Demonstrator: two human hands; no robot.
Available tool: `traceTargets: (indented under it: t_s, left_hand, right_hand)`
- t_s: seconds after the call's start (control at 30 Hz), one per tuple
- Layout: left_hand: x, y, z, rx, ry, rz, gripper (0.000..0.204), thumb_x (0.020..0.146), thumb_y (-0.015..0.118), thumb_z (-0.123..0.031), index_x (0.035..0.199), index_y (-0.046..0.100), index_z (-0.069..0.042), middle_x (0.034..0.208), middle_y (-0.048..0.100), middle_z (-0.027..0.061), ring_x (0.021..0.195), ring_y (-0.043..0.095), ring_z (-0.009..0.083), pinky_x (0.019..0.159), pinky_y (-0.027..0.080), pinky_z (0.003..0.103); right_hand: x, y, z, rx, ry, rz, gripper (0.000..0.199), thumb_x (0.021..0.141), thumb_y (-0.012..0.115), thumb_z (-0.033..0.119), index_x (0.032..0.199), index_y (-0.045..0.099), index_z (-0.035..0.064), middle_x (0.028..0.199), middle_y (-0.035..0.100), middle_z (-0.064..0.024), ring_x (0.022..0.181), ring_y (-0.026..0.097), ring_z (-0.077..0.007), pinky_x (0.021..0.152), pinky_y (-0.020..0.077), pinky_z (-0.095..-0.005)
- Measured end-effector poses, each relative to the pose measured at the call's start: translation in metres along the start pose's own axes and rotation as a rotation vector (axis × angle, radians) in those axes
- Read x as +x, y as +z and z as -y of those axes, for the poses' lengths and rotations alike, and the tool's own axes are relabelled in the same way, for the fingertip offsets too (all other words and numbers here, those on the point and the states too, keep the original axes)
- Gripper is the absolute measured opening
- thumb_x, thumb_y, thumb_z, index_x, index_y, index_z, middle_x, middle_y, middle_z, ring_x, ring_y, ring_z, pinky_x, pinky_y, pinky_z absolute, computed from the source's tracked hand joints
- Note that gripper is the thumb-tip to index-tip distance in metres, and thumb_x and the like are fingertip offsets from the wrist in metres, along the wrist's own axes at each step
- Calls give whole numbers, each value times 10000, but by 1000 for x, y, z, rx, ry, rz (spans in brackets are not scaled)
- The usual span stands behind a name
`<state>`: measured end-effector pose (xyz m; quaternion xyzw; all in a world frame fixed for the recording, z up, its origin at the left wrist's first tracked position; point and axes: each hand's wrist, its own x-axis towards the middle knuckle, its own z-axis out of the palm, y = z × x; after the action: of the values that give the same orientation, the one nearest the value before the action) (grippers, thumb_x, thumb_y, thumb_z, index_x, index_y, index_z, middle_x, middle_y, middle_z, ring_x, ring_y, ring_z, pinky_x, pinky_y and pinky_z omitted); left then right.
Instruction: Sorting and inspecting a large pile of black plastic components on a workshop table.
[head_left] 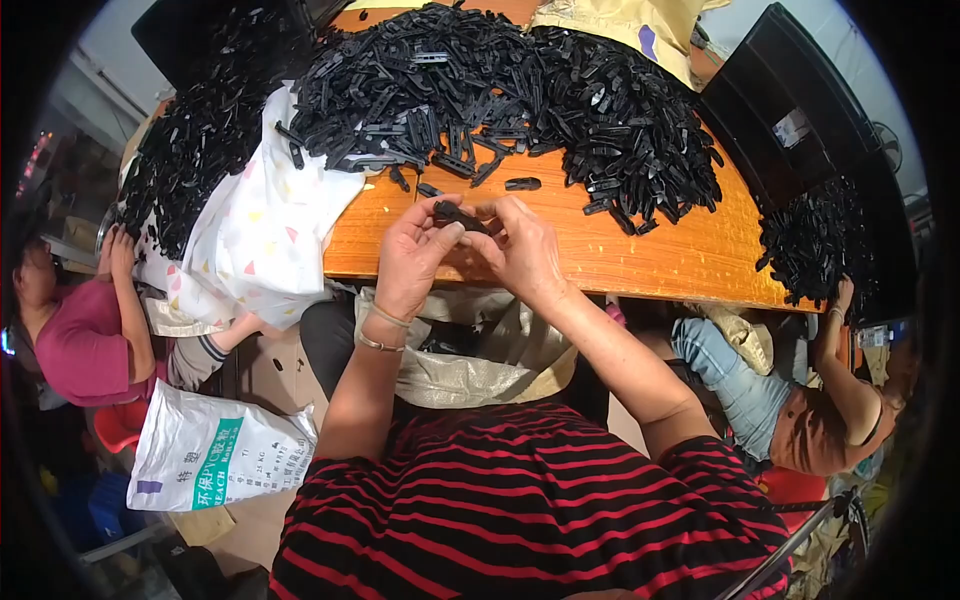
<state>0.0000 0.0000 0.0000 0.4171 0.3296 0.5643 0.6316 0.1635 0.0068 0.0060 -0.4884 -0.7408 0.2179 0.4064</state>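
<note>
Over the near edge of the table, my left hand (412, 258) and my right hand (527, 248) are close together. Both are closed on one small, elongated black plastic piece (457, 215), fingertips pinching its two ends. Its exact kind cannot be made out. Just beyond my fingers, a single similar black piece (522, 184) lies on the wooden table (400, 238). Farther back spreads a large heap of such black pieces (440, 85), with a denser mound (640, 150) toward the right.
An open woven sack (470, 375) sits below the table edge at my lap. A patterned white cloth (250, 235) hangs over the table's left side. Co-workers sit left (90, 330) and right (810, 410) by more black pieces. A printed white bag (215, 450) lies lower left.
</note>
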Motion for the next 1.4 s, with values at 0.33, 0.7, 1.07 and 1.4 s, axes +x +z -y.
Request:
traceTargets:
  t_s: [0.33, 0.7, 1.07, 1.4]
  left_hand:
    - [0, -3, 7, 108, 46, -8, 179, 893, 604, -9, 1070, 583, 9, 963, 647, 50, 813, 620, 85, 728, 519, 199]
    - [1, -2, 7, -47, -105, -65, 144, 909, 611, -66, 1046, 597, -23, 945, 655, 34, 729, 634, 78, 672, 542, 195]
    - [-8, 7, 4, 189, 18, -123, 247, 908, 579, -23, 1147, 563, 37, 967, 614, 27, 846, 579, 67, 749, 474, 193]
    - [-23, -19, -14, 449, -197, 198, 226, 908, 587, -50, 1122, 573, 20, 931, 603, -4, 830, 556, 50, 735, 463, 205]
  right_hand:
    - [1, -4, -5, 257, 27, 65, 214, 796, 740, 80, 933, 599, -4, 791, 619, -61, 696, 612, -143, 602, 508, -266]
    - [11, -8, -4, 281, 177, 161, 168, 828, 705, 80, 879, 566, -1, 736, 575, -16, 654, 514, -89, 606, 444, -246]
    - [4, -2, -8, 411, 224, 117, 296, 713, 807, 68, 842, 548, 11, 776, 583, -40, 674, 571, -98, 578, 482, -260]
    - [-21, -17, -10, 63, 160, 520, 338, 665, 829, 231, 760, 569, 36, 671, 586, -132, 643, 595, -302, 584, 442, -401]
